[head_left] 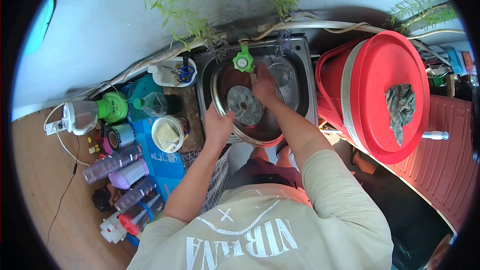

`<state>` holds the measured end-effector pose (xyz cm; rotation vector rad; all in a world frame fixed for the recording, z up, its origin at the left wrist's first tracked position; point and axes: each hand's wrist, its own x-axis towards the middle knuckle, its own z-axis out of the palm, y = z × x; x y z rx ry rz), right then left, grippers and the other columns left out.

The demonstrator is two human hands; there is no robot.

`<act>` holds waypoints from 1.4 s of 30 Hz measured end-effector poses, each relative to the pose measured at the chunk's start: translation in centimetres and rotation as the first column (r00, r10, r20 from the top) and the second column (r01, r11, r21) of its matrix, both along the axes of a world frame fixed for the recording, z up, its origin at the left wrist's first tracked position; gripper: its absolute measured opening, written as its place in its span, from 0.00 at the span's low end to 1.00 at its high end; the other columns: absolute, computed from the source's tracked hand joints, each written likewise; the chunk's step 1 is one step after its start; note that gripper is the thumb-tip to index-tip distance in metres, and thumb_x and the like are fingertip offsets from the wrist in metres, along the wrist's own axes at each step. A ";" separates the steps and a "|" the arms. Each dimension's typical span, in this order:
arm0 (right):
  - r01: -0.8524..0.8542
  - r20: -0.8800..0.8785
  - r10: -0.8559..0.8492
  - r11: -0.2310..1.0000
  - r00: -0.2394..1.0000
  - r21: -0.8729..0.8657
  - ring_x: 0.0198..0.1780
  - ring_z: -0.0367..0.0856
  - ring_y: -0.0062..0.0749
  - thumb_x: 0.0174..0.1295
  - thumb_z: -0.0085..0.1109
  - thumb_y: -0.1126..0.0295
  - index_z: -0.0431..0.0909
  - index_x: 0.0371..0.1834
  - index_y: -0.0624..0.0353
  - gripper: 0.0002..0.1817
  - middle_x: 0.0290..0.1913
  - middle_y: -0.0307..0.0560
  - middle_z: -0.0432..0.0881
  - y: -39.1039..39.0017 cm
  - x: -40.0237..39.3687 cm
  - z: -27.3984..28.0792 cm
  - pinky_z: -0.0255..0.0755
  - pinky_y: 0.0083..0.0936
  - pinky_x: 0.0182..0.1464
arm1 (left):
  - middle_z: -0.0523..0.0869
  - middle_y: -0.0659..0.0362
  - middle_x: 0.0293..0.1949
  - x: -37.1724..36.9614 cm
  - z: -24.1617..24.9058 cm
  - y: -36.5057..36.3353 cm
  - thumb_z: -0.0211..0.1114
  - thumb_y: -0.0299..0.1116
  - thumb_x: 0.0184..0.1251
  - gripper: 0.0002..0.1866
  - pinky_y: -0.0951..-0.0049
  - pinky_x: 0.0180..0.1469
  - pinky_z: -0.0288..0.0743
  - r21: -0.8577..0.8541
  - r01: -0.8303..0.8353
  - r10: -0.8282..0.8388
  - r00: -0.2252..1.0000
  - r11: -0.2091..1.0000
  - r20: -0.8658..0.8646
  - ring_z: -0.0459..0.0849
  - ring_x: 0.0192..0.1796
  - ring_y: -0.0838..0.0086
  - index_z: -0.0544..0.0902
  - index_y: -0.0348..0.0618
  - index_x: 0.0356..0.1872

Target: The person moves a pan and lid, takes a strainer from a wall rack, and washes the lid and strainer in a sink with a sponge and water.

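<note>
A large round pan [220, 90] with a silvery rim, a dark reddish-brown inside and a grey disc-like patch at its bottom rests in the steel sink [306, 85]. My left hand [219, 127] is closed on the left side of its rim. Over the pan's far right part is my right hand [263, 84], just below the green tap handle [243, 61]. Motion smears those fingers, and I cannot tell whether they hold anything. Beneath the right hand, the sink's right side shows a wet, shiny bottom.
To the left stand a white tub [168, 134], a green-capped bottle [156, 104], a white tray with blue scissors [185, 74] and several tumblers. A big red drum [367, 95] with a grey cloth [400, 110] on top stands right. Plants hang above the sink.
</note>
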<state>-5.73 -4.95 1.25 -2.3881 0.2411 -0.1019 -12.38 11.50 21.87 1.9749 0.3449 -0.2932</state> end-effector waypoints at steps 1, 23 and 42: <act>0.001 -0.002 -0.001 1.000 1.000 -0.003 0.70 0.64 0.54 0.69 0.47 0.56 0.61 0.71 0.61 0.31 0.67 0.63 0.68 0.4 -0.1 0.9 0.56 0.44 0.71 | 0.87 0.49 0.37 -0.1 -0.1 -0.2 0.59 0.20 0.50 0.21 0.70 0.45 0.75 0.036 -0.025 0.024 1.000 0.999 0.019 0.85 0.39 0.66 0.78 0.32 0.49; -0.127 -0.026 0.125 0.988 0.992 -0.088 0.78 0.39 0.58 0.69 0.46 0.51 0.42 0.75 0.69 0.42 0.76 0.68 0.44 -2.7 -2.8 2.5 0.37 0.47 0.77 | 0.84 0.60 0.44 -2.8 -6.2 -3.4 0.54 0.15 0.55 0.21 0.80 0.47 0.72 -0.387 -0.254 0.333 0.931 0.886 0.152 0.79 0.43 0.79 0.76 0.33 0.53; -0.086 0.093 0.091 0.994 0.991 -0.063 0.78 0.38 0.58 0.71 0.39 0.51 0.43 0.76 0.65 0.38 0.78 0.61 0.43 1.0 -7.3 0.2 0.35 0.56 0.75 | 0.84 0.63 0.36 -1.5 -8.7 -4.4 0.54 0.18 0.56 0.19 0.80 0.42 0.73 -0.338 -0.304 0.382 0.904 0.891 0.194 0.79 0.37 0.81 0.80 0.34 0.51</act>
